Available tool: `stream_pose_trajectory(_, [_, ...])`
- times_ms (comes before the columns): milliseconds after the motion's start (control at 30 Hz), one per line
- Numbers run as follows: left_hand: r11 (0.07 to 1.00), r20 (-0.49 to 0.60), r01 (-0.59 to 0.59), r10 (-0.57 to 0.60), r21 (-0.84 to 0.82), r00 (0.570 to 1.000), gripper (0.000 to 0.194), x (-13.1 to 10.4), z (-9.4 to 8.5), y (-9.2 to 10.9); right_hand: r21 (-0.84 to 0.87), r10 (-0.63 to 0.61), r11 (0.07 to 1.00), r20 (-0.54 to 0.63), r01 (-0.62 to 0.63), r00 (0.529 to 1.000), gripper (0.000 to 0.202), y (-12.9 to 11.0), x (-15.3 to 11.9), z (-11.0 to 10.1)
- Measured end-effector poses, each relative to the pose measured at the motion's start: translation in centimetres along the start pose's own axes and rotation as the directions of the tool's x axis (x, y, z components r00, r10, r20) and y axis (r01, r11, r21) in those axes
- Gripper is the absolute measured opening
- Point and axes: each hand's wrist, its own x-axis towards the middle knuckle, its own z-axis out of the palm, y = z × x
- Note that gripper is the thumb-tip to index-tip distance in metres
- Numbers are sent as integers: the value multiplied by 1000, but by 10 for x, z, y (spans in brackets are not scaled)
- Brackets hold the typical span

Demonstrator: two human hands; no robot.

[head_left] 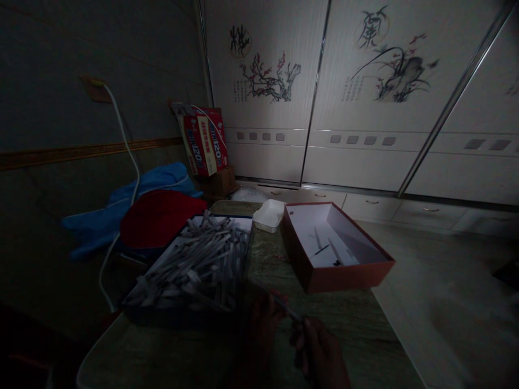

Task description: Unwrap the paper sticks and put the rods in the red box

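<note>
My left hand (pixel 265 316) and my right hand (pixel 318 346) are close together above the near part of the table, in dim light. A thin pen-like stick (pixel 287 307) runs between them. My left fingers are closed at its far end, and the right fingers wrap around its near end. What kind of stick it is, I cannot make out. Left of my hands, a dark-edged box (pixel 156 267) is heaped with many thin pale sticks (pixel 206 248), apparently in wrappers. An open red box (pixel 344 278) with a white inside holds a few thin pieces, one of them dark.
The wood-patterned table (pixel 267 259) carries both boxes and a small white tray (pixel 270 215) at its far edge. A red round cushion-like thing (pixel 160 219) and blue cloth (pixel 154 181) are at the left, near a white cable (pixel 125 138). Cartons (pixel 205 140) stand behind, before sliding cabinet doors (pixel 267 156).
</note>
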Motion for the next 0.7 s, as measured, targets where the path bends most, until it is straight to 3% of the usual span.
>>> stream_pose_trajectory(67, [1000, 5, -3, 3, 2, 1000, 41, -1, 1, 2, -1, -22, 1000, 6, 22, 1000, 49, -3, -2, -1])
stream_pose_trajectory(200, [1000, -27, -1, 2, 30, 1000, 43, -2, 2, 3, -56, 82, 995, -2, -82, 997, 56, -7, -4, -1])
stream_pose_trajectory(367, [1000, -16, -8, 9, 13, 1000, 42, -1, -1, 0, 6, -3, 1000, -8, 3, 1000, 50, -5, -4, 2])
stream_pose_trajectory(533, [1000, -24, -9, 10, 21, 1000, 39, -2, 0, 2, -72, 91, 993, 8, -91, 996, 58, -11, -5, 1])
stream_pose_trajectory(700, [999, -2, -7, 7, 41, 1000, 41, -3, 3, 4, -15, 64, 998, 7, -64, 998, 55, -13, -5, 3])
